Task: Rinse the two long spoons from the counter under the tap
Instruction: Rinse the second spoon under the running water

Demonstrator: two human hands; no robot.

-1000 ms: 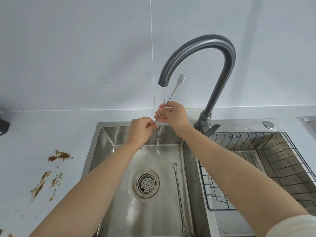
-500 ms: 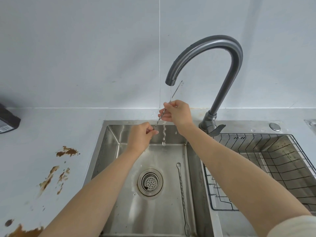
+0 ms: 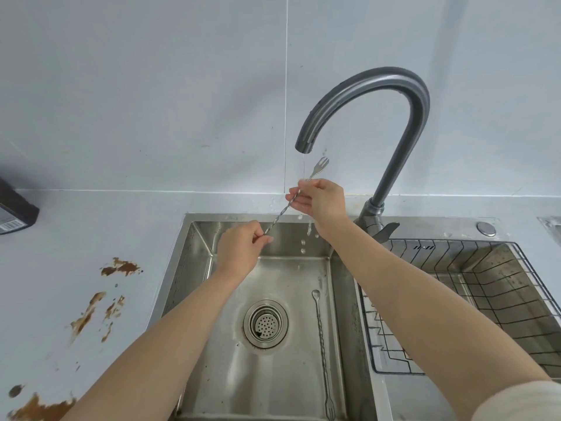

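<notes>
Both hands, the left hand and right hand, pinched one long spoon under the tap at twelve o'clock; wet twisted metal could slip toward the second spoon in the sink.

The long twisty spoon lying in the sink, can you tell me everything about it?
The long thin silver metal spoon with a twisted handle lies flat on the wet floor of the steel sink basin, right of the round drain strainer. Its small spoon bowl points toward the back wall; its near end is a tiny fork. Neither hand touches it.
</notes>
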